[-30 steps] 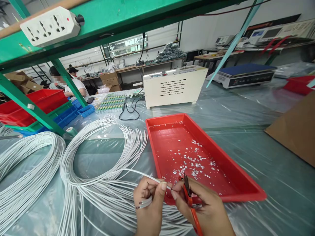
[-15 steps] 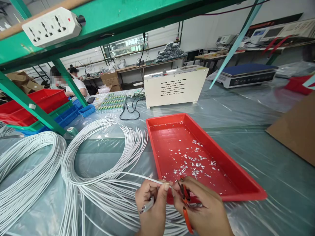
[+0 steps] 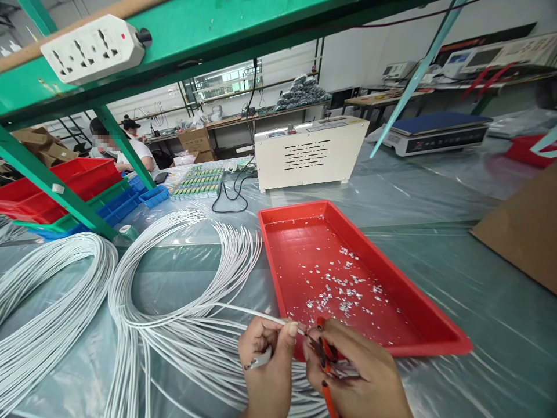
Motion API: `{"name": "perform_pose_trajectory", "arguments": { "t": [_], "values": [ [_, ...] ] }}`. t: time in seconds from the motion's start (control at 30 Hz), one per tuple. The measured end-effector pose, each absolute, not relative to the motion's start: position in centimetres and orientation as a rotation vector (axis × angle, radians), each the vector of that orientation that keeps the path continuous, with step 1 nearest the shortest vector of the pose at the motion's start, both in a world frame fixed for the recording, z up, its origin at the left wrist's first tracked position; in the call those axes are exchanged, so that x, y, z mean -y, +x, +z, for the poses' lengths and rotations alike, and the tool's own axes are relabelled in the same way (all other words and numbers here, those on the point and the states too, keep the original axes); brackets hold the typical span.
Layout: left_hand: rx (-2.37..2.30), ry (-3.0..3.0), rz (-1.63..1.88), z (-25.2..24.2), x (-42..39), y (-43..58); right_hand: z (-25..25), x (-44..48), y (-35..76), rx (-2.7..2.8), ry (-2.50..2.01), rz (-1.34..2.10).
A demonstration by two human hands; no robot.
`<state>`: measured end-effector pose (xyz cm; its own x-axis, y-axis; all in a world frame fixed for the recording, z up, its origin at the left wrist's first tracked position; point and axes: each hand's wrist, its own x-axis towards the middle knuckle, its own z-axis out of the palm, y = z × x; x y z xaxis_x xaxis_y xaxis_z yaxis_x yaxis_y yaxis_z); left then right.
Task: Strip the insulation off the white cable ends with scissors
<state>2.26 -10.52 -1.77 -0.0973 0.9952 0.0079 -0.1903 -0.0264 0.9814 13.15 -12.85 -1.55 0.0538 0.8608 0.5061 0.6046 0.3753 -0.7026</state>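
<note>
My left hand (image 3: pixel 265 371) pinches the end of a white cable (image 3: pixel 243 312) between thumb and fingers, low in the middle of the view. A second cable end (image 3: pixel 259 360) pokes out under its fingers. My right hand (image 3: pixel 354 374) is closed on red-handled cutters (image 3: pixel 324 360), whose jaws sit at the cable's tip, just over the near rim of a red tray (image 3: pixel 418 302). Small white offcuts (image 3: pixel 343 290) lie scattered inside the tray.
Large coils of white cable (image 3: pixel 143 302) cover the plastic-sheeted table to the left. A cream machine box (image 3: pixel 308 152) stands behind the tray, a scale (image 3: pixel 430 133) farther right, cardboard (image 3: pixel 522 232) at the right edge. Green shelf frame (image 3: pixel 65 197) with power strip (image 3: pixel 93 46) overhead; another person (image 3: pixel 130 148) sits far left.
The cutters have tilted down and drawn closer to my body, their jaws now at the cable tip. My left hand has kept its pinch and barely shifted.
</note>
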Motion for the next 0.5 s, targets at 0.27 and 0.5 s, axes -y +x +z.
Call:
{"name": "perform_pose_trajectory", "arguments": {
  "t": [0.27, 0.5],
  "values": [
    [-1.156, 0.983, 1.337, -1.0, 9.9, 2.3, -0.9, 11.9, 16.6, 1.561, -1.472, 0.154],
    [-1.183, 1.037, 1.282, -1.0, 9.8, 2.1, -1.0, 11.7, 17.7, 1.457, -1.598, 0.159]
  ]
}}
